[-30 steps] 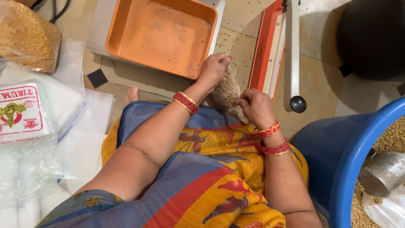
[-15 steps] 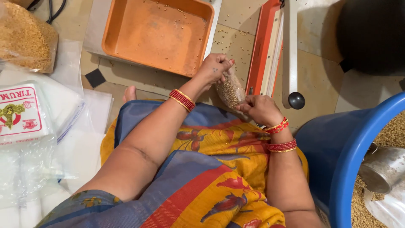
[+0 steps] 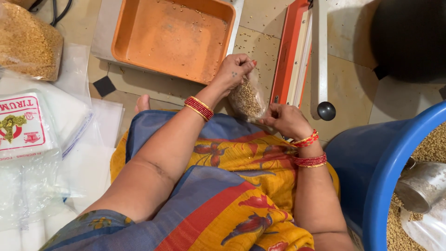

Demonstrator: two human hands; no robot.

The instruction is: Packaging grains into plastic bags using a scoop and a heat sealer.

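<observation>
Person seated on floor. Small clear pouch of grain (image 3: 246, 97) held upright between both hands, just above the knees, beside the orange tray (image 3: 174, 37). Left hand (image 3: 233, 72) fingers curled, pinching the pouch's top edge. Right hand (image 3: 284, 120) fingers pressed together on its lower right corner. Red-framed heat sealer (image 3: 297, 56) just right of the pouch. Blue tub (image 3: 385, 172) of grain far right, steel scoop (image 3: 420, 186) inside. Filled grain bag (image 3: 28, 42) far left.

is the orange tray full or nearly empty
Nearly empty. The orange tray shows bare orange floor with only scattered loose grains; the grain is in the small clear bag held by both hands.
</observation>
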